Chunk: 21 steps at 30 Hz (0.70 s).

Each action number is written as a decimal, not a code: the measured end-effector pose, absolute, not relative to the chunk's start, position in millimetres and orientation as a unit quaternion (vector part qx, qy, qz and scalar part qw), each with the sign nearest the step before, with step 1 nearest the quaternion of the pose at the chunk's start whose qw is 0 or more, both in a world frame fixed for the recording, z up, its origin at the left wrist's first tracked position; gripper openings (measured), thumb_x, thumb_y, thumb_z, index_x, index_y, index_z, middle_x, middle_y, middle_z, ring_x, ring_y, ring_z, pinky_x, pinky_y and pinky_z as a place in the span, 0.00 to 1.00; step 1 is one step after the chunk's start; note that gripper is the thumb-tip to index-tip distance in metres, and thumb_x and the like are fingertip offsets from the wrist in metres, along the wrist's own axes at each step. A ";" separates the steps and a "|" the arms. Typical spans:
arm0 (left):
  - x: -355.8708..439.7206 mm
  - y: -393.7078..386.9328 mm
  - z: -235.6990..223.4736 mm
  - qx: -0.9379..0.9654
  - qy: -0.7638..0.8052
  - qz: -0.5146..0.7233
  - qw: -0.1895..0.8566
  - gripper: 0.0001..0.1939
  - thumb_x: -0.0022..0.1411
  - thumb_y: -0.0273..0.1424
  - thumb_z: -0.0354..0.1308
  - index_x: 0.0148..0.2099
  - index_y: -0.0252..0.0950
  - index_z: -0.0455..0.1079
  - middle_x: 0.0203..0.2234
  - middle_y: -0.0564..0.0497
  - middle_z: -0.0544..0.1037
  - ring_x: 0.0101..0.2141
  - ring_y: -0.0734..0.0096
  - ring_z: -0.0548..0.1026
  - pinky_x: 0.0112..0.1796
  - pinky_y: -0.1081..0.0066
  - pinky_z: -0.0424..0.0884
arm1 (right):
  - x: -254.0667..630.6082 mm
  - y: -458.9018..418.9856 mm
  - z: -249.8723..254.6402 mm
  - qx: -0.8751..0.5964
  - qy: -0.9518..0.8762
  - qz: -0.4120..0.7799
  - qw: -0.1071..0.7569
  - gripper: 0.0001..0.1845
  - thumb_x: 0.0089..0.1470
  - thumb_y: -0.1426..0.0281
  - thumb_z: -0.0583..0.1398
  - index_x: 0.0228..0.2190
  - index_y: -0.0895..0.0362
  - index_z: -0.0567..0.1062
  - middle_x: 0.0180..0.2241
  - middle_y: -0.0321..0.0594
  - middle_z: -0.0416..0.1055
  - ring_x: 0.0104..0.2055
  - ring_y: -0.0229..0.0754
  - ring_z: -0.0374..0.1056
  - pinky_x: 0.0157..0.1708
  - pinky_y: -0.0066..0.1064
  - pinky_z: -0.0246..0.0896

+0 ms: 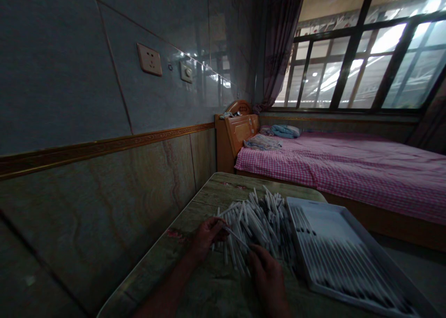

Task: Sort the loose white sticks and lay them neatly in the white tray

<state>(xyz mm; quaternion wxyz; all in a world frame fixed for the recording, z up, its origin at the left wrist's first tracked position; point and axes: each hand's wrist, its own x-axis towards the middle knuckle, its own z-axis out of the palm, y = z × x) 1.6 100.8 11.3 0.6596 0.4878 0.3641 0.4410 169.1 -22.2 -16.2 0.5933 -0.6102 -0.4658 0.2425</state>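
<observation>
Between my two hands runs a thin white pen-like stick (237,237), slanting down to the right. My left hand (208,235) pinches its upper left end, and the fingers of my right hand (267,270) are closed at its lower right end. Just beyond lies a loose heap of similar white sticks (256,218), pointing in many directions. To the right of the heap is a shallow white tray (332,218). Inside it, white sticks with dark ends (343,262) lie side by side in rows. Dimness and blur hide their finer details.
The heap and tray rest on a marble-patterned table (205,192) with rounded corners. A tiled wall (156,178) runs along the left. Behind the table stands a bed with a pink checked sheet (334,164) and a wooden headboard (240,134).
</observation>
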 end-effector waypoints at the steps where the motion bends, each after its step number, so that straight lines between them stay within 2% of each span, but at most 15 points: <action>1: 1.4 100.1 12.3 0.486 0.365 0.440 0.661 0.21 0.44 0.45 0.68 0.34 0.34 0.72 0.29 0.49 0.79 0.28 0.68 0.78 0.29 0.70 0.74 | 169.4 -22.4 -15.8 -0.611 -0.469 0.240 0.591 0.21 0.50 0.56 0.59 0.36 0.59 0.81 0.34 0.47 0.79 0.35 0.49 0.74 0.34 0.32 0.69; 7: 0.4 95.7 20.6 0.482 0.372 0.424 0.670 0.21 0.42 0.44 0.69 0.33 0.34 0.71 0.30 0.47 0.80 0.29 0.66 0.78 0.31 0.68 0.74 | 169.6 -24.1 -14.1 -0.611 -0.485 0.216 0.587 0.18 0.50 0.58 0.59 0.36 0.56 0.81 0.36 0.45 0.79 0.36 0.48 0.74 0.36 0.33 0.69; 12: -2.1 97.9 20.7 0.466 0.386 0.419 0.677 0.23 0.39 0.45 0.70 0.32 0.34 0.71 0.25 0.50 0.79 0.26 0.67 0.78 0.27 0.71 0.72 | 168.2 -25.2 -16.3 -0.609 -0.533 0.174 0.562 0.16 0.52 0.61 0.58 0.38 0.53 0.80 0.38 0.45 0.78 0.40 0.49 0.74 0.41 0.35 0.68; 18: 0.5 92.9 17.5 0.472 0.404 0.359 0.697 0.24 0.39 0.45 0.70 0.32 0.33 0.70 0.22 0.50 0.79 0.23 0.69 0.77 0.25 0.73 0.70 | 175.9 -28.7 -17.4 -0.637 -0.592 0.088 0.486 0.16 0.54 0.63 0.56 0.40 0.51 0.80 0.36 0.46 0.78 0.34 0.47 0.74 0.34 0.33 0.68; 21: 4.1 89.1 15.8 0.466 0.396 0.372 0.699 0.24 0.40 0.45 0.69 0.32 0.33 0.70 0.24 0.50 0.79 0.24 0.69 0.78 0.25 0.73 0.70 | 177.1 -29.8 -19.4 -0.639 -0.605 0.072 0.470 0.17 0.54 0.64 0.55 0.41 0.52 0.79 0.36 0.46 0.78 0.34 0.47 0.74 0.34 0.33 0.67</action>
